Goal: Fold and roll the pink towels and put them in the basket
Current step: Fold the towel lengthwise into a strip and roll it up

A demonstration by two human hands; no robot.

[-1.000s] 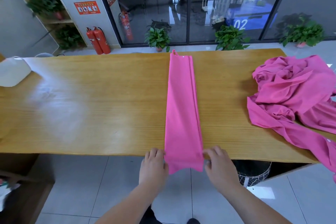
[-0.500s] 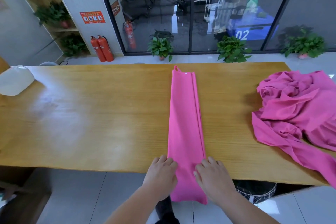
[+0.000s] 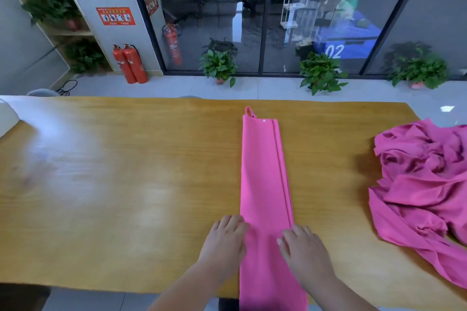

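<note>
A pink towel (image 3: 264,184), folded into a long narrow strip, is laid across the wooden table (image 3: 126,184) from close to its far edge down to its near edge, over which the last part is hung. A small loop is seen at the strip's far end, and folded layers are shown along its right side. The left hand (image 3: 225,240) is laid flat on the table at the strip's left border near the near edge, fingers straight and touching the cloth. The right hand (image 3: 302,247) is pressed flat on the strip's right side, level with the other hand, fingers likewise straight; nothing is gripped by either. A crumpled heap of pink towels (image 3: 424,184) is piled at the table's right edge, well apart from the strip, with part of it trailed toward the near right corner.
</note>
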